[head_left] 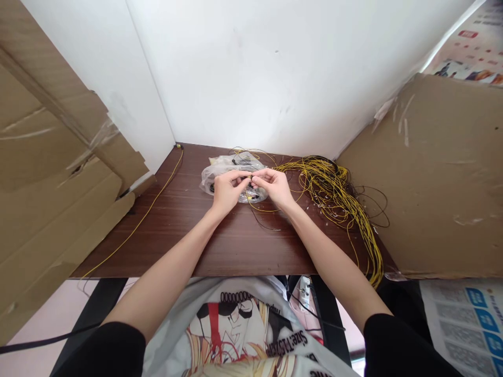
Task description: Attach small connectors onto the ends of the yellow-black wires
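Close together over a clear plastic bag (pixel 214 170), my left hand (pixel 228 189) and my right hand (pixel 275 185) meet at their fingertips. Both are closed in a pinch on a small dark and yellow piece, apparently the end of a thin wire (pixel 255 210). The fingers cover most of that piece, so its exact kind does not show. Black and yellow wire ends lie in or on the bag. From beneath my hands the thin wire trails forward over the brown tabletop (pixel 188 230).
A big bundle of yellow wires (pixel 334 188) spreads at the right, hanging over the front edge, with small clear bits beside it. One yellow cable (pixel 151 207) runs along the left. Cardboard panels (pixel 432 178) flank both sides; a white wall (pixel 251 78) stands behind.
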{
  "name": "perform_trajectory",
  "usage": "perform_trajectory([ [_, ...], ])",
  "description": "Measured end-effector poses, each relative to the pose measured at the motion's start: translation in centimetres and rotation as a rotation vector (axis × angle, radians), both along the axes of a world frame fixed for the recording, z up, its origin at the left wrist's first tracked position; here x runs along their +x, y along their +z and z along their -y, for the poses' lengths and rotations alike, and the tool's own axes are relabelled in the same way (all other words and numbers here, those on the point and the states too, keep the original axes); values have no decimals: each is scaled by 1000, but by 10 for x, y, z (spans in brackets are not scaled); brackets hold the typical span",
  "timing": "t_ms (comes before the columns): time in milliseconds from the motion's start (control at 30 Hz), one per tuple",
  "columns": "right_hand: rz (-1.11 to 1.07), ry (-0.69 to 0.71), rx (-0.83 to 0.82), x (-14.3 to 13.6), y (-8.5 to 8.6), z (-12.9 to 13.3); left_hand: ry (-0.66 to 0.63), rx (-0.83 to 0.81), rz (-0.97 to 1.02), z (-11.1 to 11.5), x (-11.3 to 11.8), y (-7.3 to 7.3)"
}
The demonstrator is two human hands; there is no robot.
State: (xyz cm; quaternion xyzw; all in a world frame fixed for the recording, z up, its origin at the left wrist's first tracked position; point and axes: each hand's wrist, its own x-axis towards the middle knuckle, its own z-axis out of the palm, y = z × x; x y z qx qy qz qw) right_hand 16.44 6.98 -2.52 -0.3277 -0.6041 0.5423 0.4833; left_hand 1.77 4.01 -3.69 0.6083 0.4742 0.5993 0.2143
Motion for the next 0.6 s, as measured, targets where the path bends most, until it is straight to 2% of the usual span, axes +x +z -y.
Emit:
perform_trajectory([
  [333,106,-57,32,1,-1,0,7,11,-79,1,-1,-3],
  [600,-4,-27,-74,-1,1,1,29,38,-56,1,0,0],
])
